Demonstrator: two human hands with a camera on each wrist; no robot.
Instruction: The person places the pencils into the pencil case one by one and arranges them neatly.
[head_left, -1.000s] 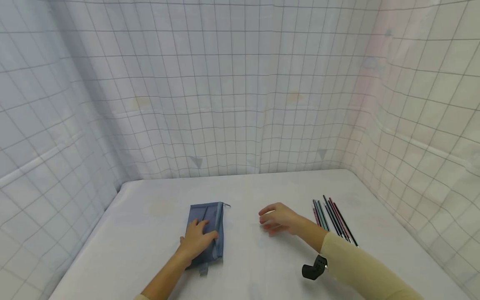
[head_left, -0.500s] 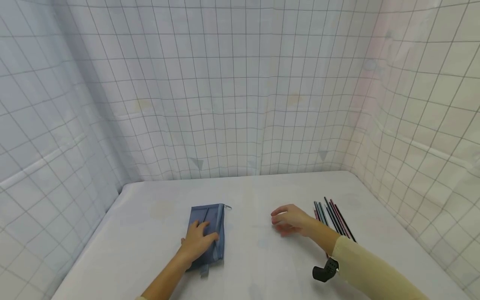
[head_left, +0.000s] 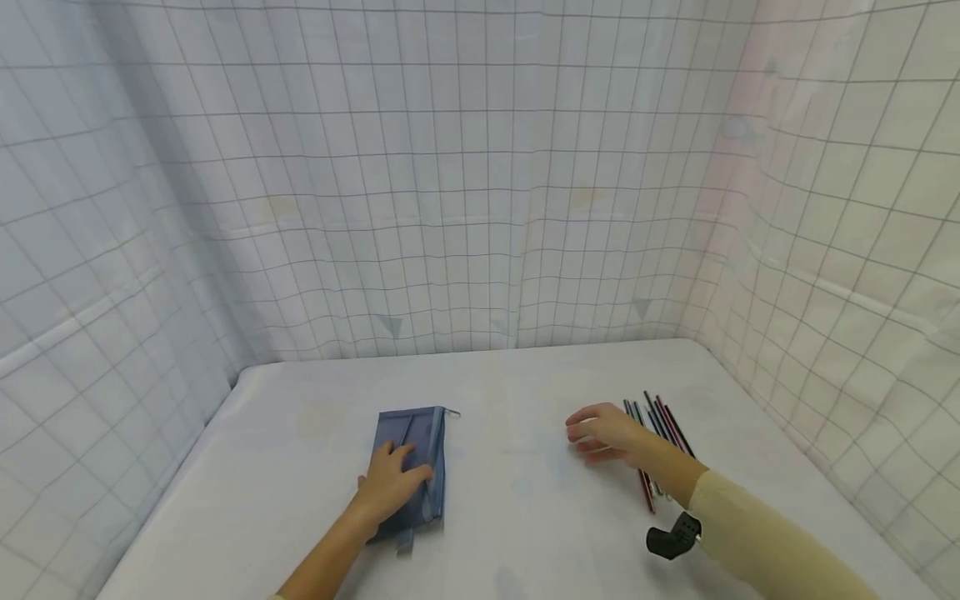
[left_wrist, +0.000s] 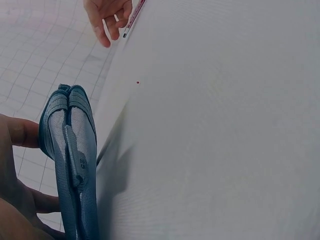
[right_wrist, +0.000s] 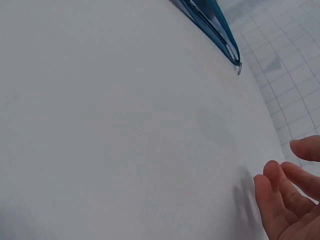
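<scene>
A blue mesh zip pouch (head_left: pixel 405 475) lies flat on the white table. My left hand (head_left: pixel 392 485) rests on top of it with fingers spread. The left wrist view shows the pouch (left_wrist: pixel 75 155) edge-on, fingers (left_wrist: pixel 25 132) touching its upper side. My right hand (head_left: pixel 611 433) is over the table just left of a group of pencils (head_left: pixel 670 421), fingers loosely bent and holding nothing. In the right wrist view the right hand (right_wrist: pixel 290 200) has thumb and fingers apart. The right forearm hides part of the pencils.
White cloth with a grid of dark lines (head_left: pixel 465 183) hangs at the back and both sides of the table (head_left: pixel 510 533). A black device (head_left: pixel 673 537) is at the right sleeve (head_left: pixel 765 533). A tiny red speck (left_wrist: pixel 138 82) lies on the tabletop.
My right hand has moved right, away from the pouch and toward the pencils, its forearm now covering more of them. My left hand has stayed on the pouch.
</scene>
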